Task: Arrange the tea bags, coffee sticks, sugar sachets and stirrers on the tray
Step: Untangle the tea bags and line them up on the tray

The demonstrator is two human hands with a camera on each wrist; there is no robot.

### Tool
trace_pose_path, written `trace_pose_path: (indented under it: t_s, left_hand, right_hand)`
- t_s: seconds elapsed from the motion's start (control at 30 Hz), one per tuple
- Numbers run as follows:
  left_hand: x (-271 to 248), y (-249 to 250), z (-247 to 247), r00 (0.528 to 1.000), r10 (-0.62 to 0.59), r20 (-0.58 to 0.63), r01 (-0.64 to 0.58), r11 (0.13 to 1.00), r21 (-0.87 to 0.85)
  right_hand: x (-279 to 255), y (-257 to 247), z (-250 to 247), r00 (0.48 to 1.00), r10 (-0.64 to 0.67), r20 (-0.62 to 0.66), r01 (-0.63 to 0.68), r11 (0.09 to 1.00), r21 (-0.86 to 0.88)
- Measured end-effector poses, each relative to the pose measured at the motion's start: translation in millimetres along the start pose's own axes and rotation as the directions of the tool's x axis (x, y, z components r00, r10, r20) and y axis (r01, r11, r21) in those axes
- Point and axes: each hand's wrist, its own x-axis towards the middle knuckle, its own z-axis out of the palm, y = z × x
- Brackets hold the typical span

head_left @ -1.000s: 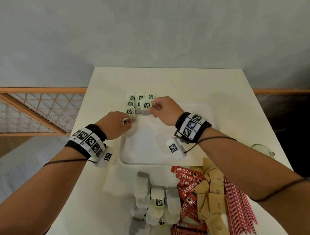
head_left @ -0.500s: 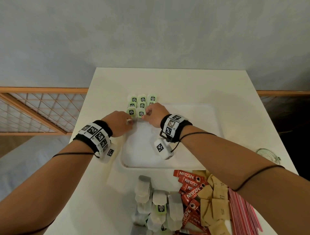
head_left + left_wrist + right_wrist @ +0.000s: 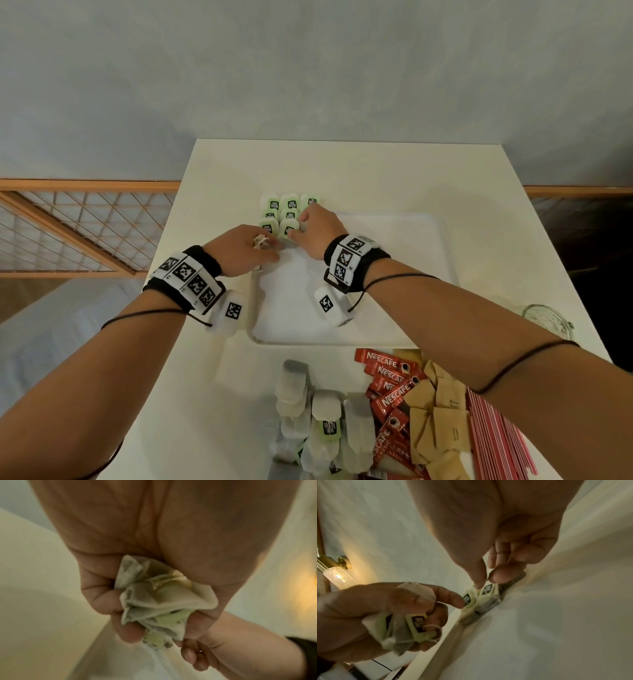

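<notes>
Your right hand (image 3: 496,566) pinches the top edge of a green-tagged tea bag (image 3: 488,592) between thumb and forefinger, seating it at the near end of the rows in the tray's (image 3: 442,240) far-left corner. Your left hand (image 3: 239,250) is fisted around a bunch of spare tea bags (image 3: 159,600), forefinger out and touching the neighbouring bag (image 3: 468,600) just left of your pinch.

Key relation: the next free slot looks to be on your side of the pinch, with the bags' long axes running away from you. The supply sits in your left fist, beside the right fingers, so right hand is best placed to pull one.

The right hand covers the right column, so I can't count it. Bag count in the fist is unclear. Loose tea bags (image 3: 325,425), Nescafe sticks (image 3: 390,394), brown sugar sachets (image 3: 435,421) and red stirrers (image 3: 496,442) are still off the tray, partly cut off by the frame edge
</notes>
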Motion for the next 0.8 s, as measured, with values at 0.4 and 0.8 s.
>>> trace_pose_path:
  t_s: [0.4, 0.8]
  left_hand:
    - [-4.9, 24.2, 23.9, 0.998, 0.025, 0.055, -0.002, 0.923, -0.385]
    - [-11.9, 46.8, 44.2, 0.968, 0.165, 0.187, -0.048, 0.859, -0.51]
  right_hand:
    - [-76.3, 9.1, -34.9, 0.934, -0.296, 0.202, 0.266, 0.951, 0.16]
    - [-95.0, 32.0, -46.6, 0.957, -0.266, 0.118, 0.249, 0.958, 0.141]
